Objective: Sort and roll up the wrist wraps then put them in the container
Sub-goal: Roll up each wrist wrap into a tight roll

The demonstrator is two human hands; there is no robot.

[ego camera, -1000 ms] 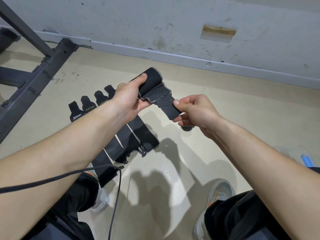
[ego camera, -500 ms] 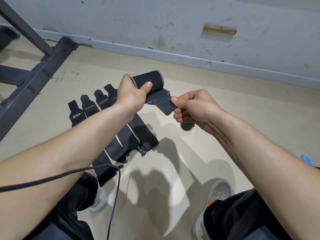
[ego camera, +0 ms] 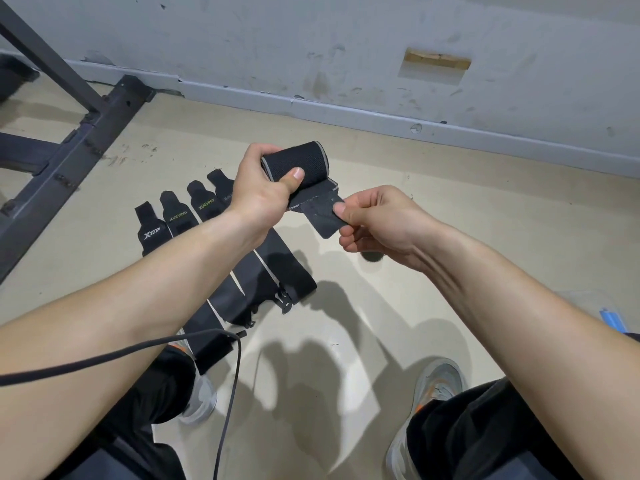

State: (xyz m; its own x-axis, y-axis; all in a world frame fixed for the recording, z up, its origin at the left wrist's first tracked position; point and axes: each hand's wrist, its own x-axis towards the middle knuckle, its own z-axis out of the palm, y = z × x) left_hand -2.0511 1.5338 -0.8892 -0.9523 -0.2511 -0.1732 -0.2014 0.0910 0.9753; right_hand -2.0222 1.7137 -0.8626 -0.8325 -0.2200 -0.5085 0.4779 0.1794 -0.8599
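A black wrist wrap [ego camera: 304, 166] with grey edging is almost fully rolled and held in the air above the floor. My left hand [ego camera: 263, 195] grips the roll, thumb pressed on its front. My right hand [ego camera: 377, 220] pinches the loose flat tail end of the same wrap just right of the roll. Several unrolled black wrist wraps [ego camera: 221, 265] lie side by side flat on the floor below my left forearm, which hides their middles. A clear container [ego camera: 588, 306] with a blue clip shows partly at the right edge behind my right arm.
A dark metal rack frame [ego camera: 72, 147] stands on the floor at the left. The grey wall and skirting board [ego camera: 381, 116] run across the back. A small dark object [ego camera: 372, 257] lies under my right hand. A black cable [ego camera: 228, 393] hangs over my left arm. My shoes and knees are below.
The roll has turned in my left hand and taken in more of the wrap. The loose tail is shorter, and my right hand has moved closer to the roll.
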